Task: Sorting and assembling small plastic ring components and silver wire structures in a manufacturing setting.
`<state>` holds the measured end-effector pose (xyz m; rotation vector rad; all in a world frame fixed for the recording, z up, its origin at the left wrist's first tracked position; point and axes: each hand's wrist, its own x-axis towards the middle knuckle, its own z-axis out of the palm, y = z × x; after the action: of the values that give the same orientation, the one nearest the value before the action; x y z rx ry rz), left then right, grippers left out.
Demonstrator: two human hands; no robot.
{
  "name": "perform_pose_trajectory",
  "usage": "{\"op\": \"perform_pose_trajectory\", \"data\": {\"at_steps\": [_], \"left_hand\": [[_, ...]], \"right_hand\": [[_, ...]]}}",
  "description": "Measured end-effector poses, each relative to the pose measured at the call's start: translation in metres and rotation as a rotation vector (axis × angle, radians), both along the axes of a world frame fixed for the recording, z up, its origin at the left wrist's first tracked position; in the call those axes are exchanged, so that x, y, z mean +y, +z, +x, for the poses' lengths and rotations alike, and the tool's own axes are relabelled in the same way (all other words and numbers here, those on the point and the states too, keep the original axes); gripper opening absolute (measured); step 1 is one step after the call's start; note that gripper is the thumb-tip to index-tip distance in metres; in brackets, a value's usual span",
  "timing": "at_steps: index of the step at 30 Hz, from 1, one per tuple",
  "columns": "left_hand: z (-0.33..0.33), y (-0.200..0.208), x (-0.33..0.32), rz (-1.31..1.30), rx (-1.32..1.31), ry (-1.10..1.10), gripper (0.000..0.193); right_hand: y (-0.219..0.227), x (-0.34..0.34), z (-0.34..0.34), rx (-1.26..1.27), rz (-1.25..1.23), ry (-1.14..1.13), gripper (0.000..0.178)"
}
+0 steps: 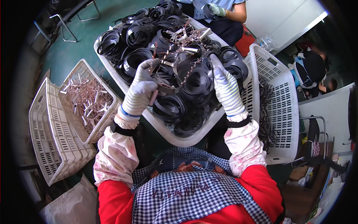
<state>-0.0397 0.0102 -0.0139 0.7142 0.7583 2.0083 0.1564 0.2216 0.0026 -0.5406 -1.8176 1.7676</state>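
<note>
My left hand [140,89], in a striped white glove, is closed on a curved dark strip [166,89] over the heap. A small pinkish-brown piece [153,97] shows by its lower fingers; I cannot tell what it is. My right hand [226,87], gloved alike, has its fingers bent together at the edge of the black coils [197,82]; what lies between its fingertips is hidden. Between and beyond my hands, copper-coloured wires with silvery metal pieces [184,35] lie tangled on the coiled black strips. A large white tub [179,141] holds the heap.
To the left, a white crate [84,69] holds copper wire and silvery pieces, beside another crate [43,112]. A tall white crate [285,112] with dark strips stands right. Across the tub sits a co-worker with a gloved hand [218,10]. Another person [311,69] is farther right.
</note>
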Motion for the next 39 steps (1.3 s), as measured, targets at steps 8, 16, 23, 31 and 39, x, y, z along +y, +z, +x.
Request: {"op": "perform_pose_trajectory", "data": {"at_steps": [8, 16, 23, 31, 39], "left_hand": [[0.044, 0.020, 0.008, -0.302, 0.447, -0.147, 0.088], [0.045, 0.023, 0.007, -0.316, 0.516, -0.117, 0.088], [0.038, 0.040, 0.000, -0.455, 0.443, -0.223, 0.089], [0.048, 0.041, -0.003, -0.271, 0.549, -0.097, 0.094], [0.046, 0.037, -0.003, -0.327, 0.616, -0.137, 0.102]], "right_hand": [[0.003, 0.003, -0.003, 0.383, -0.680, 0.281, 0.047], [0.019, -0.022, 0.000, 0.196, -0.093, 0.241, 0.053], [0.016, -0.011, 0.001, 0.309, -0.380, 0.326, 0.037], [0.022, -0.018, 0.004, 0.366, -0.234, 0.427, 0.027], [0.035, -0.016, 0.012, -0.153, 0.088, 0.387, 0.034]]}}
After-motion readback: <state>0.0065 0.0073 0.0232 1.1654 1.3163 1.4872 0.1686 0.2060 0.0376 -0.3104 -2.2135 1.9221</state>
